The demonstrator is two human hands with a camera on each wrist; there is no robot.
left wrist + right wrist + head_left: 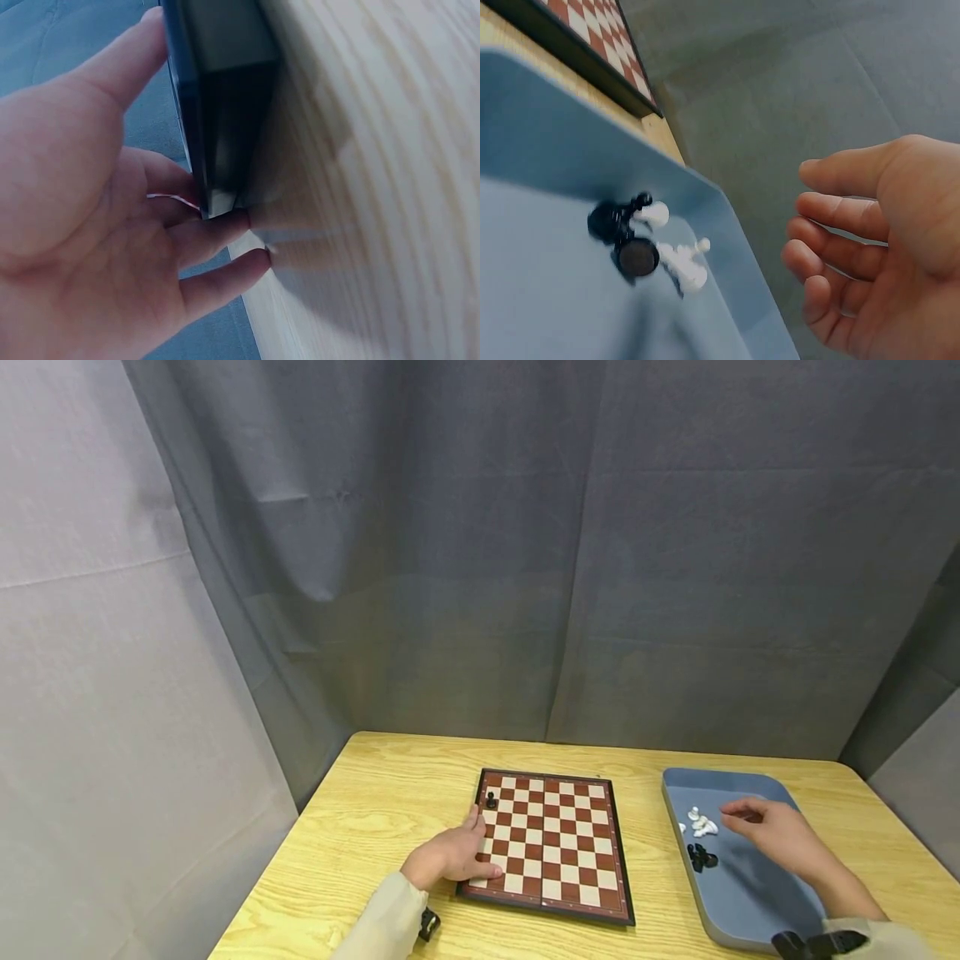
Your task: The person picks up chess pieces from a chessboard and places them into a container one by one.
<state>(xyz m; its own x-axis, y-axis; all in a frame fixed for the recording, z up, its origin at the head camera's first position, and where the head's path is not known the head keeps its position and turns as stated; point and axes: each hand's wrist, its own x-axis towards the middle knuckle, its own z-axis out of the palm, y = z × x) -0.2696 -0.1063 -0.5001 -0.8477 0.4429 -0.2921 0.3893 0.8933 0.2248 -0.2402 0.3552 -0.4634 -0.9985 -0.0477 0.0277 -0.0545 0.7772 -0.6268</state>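
A red-and-white chessboard point(555, 847) with a dark frame lies flat on the table. One black chess piece point(491, 800), which looks like a pawn, stands near its far left corner. My left hand point(453, 853) rests on the board's left edge, thumb on the top face; in the left wrist view, fingertips touch the dark side wall and the tabletop. Over the blue-grey tray point(765, 893) hovers my right hand point(780, 835), fingers loosely bent and holding nothing. White chess pieces point(703, 827) and black chess pieces point(637, 256) lie together along the tray's left side.
The wooden table point(397, 793) carries the board at its middle and the tray at its right. Grey curtains point(480, 568) hang behind it, and a pale curtain point(112, 693) hangs at the left. The tray has a raised rim.
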